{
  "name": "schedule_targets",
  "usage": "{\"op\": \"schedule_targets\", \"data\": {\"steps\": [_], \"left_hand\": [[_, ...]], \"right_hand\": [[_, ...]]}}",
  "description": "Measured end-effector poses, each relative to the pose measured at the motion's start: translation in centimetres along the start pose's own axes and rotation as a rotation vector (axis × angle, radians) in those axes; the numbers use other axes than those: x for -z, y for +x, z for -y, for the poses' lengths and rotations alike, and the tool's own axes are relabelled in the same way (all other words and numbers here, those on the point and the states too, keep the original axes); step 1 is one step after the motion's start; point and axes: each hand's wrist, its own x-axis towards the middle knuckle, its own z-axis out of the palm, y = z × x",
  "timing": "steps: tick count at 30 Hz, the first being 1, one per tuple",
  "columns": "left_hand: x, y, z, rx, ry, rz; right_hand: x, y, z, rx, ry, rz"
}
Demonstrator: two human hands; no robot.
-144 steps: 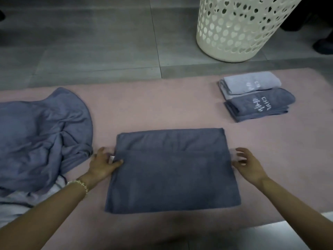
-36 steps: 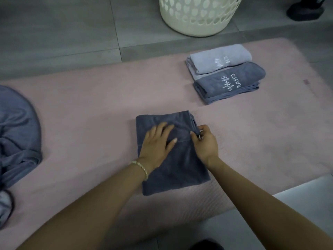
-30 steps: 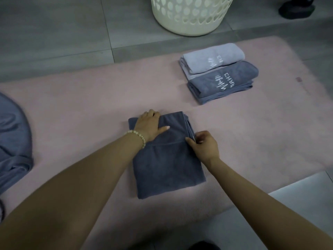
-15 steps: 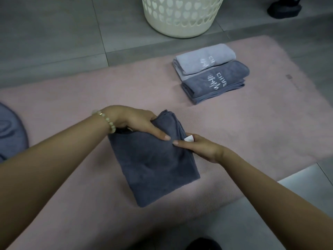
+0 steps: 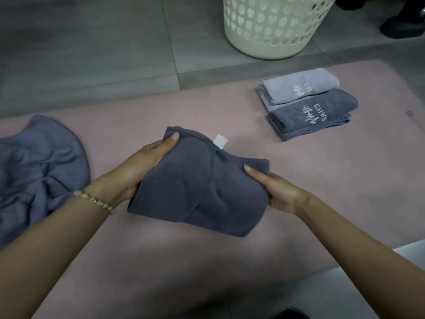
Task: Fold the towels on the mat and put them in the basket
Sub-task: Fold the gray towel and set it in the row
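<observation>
Fingers of left hand, right hand grasp plush folded grey towel, sagging mid-crease.

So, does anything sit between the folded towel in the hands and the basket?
Nothing visible blocks it. The left hand and right hand hold the dark towel; bare mat and floor lie toward the basket. The two folded towels lie just right of that line.

Both hands hold a folded dark grey towel above the pink mat: the left hand grips its left side, the right hand its right. Two folded towels lie near the white basket, and a crumpled blue cloth lies at left.
</observation>
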Motion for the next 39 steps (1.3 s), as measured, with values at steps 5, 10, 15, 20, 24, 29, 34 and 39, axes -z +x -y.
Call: {"op": "schedule_targets", "data": {"steps": [5, 10, 15, 20, 24, 29, 34, 39], "left_hand": [[2.2, 1.2, 2.4, -0.068, -0.088, -0.105], [3.5, 3.0, 8.5, -0.263, 0.334, -0.431], [0.7, 2.5, 16.8, -0.609, 1.268, 0.018], [-0.4, 3.7, 18.3, -0.567, 1.536, -0.015], [-0.7, 4.6, 17.8, -0.687, 1.551, -0.101], [-0.6, 4.2, 14.3, -0.625, 1.306, -0.020], [2.1, 3.4, 9.4, -0.162, 0.930, 0.398], [4.6, 2.8, 9.2, 0.036, 0.509, 0.298]], "right_hand": [[-0.9, 1.8, 2.9, 0.173, -0.053, -0.231], [-0.7, 4.6, -1.3, 0.428, -0.570, -0.708], [-2.1, 4.0, -7.7, 0.755, -1.242, -0.262], [-1.0, 5.6, -9.9, 0.642, -1.590, -0.067], [-1.1, 5.7, -9.4, 0.611, -1.622, -0.066], [-2.0, 4.9, -7.9, 0.655, -1.590, -0.058], [-3.0, 3.4, -2.8, 0.277, -1.217, 0.214], [-2.8, 4.3, -0.1, -0.131, -1.061, 0.258]]}}
